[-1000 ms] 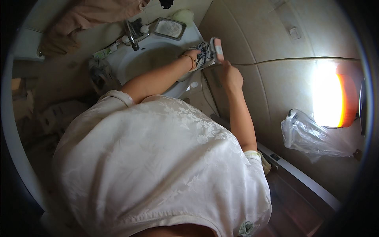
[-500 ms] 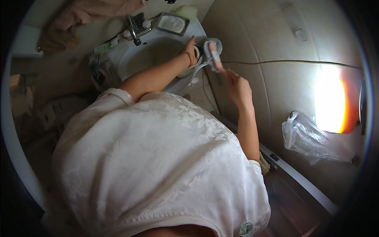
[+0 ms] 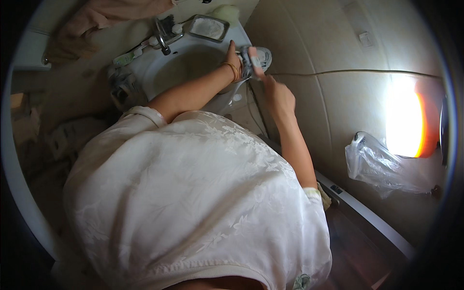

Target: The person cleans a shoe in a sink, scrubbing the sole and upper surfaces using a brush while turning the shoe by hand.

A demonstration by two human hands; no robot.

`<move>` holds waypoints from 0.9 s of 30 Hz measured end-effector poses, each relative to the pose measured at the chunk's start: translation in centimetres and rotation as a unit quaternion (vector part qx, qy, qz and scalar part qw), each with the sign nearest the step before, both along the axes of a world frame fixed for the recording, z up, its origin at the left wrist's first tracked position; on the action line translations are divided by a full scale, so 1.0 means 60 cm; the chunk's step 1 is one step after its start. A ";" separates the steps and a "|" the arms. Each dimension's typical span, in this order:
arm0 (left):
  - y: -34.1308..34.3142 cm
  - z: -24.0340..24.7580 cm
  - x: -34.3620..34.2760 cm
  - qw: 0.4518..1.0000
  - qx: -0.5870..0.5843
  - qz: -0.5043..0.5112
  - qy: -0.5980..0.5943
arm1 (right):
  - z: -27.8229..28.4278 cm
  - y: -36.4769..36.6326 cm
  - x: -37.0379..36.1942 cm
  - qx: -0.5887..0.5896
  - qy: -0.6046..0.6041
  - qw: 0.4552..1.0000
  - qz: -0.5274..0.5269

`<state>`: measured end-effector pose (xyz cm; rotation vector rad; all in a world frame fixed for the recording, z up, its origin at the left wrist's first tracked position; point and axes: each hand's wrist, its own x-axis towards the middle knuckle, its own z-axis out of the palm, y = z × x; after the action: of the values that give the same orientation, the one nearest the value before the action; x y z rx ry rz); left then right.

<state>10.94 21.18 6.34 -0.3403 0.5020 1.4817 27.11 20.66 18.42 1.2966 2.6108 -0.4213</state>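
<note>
White patterned fabric, your shirt (image 3: 203, 193), fills the lower middle of the frame. At the right edge a glaring lamp (image 3: 403, 121) and a clear plastic bag (image 3: 377, 164) sit by the tiled wall (image 3: 299, 43).

Farther up, right of the upper centre, your right hand (image 3: 280, 98) has its fingers curled round the handle of a pink-backed brush (image 3: 254, 59). The brush head lies across the near side of what looks like a grey-and-white shoe (image 3: 265, 57). Blur hides whether bristles and shoe actually touch.

Your left hand (image 3: 233, 65) is at the shoe's left side, thumb raised away from it. Your other fingers go out of sight behind or inside the shoe, so I can't tell whether they pinch it or only prop it up. A thin bracelet (image 3: 235, 72) circles that wrist.

The shoe is beyond the right rim of the sink (image 3: 240, 36), near the wall. If the left grip is as loose as that free thumb suggests, a hard stroke could push the shoe off your fingers and down past the rim. Wet handles would also let the brush twist, and your knuckles might scrape the tile.

Farther back, top centre, a metal tray (image 3: 207, 38) of white material rests near the sink's corner; a careless left elbow or swing could tip it. The faucet (image 3: 161, 36) stands left of it.
</note>
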 end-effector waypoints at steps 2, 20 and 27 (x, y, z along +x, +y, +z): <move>0.009 -0.003 0.012 0.997 0.070 -0.032 -0.031 | -0.053 0.048 -0.021 0.027 0.001 0.998 -0.050; -0.013 0.006 -0.016 0.999 -0.033 0.004 0.026 | 0.016 0.005 0.046 -0.033 0.136 0.989 -0.042; 0.012 -0.002 0.007 1.000 -0.003 0.003 -0.005 | -0.059 0.039 -0.006 0.011 -0.025 0.997 -0.067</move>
<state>11.37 21.88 6.22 -0.3533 0.4978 1.4832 26.73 22.97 14.86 1.4754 2.5049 -0.3766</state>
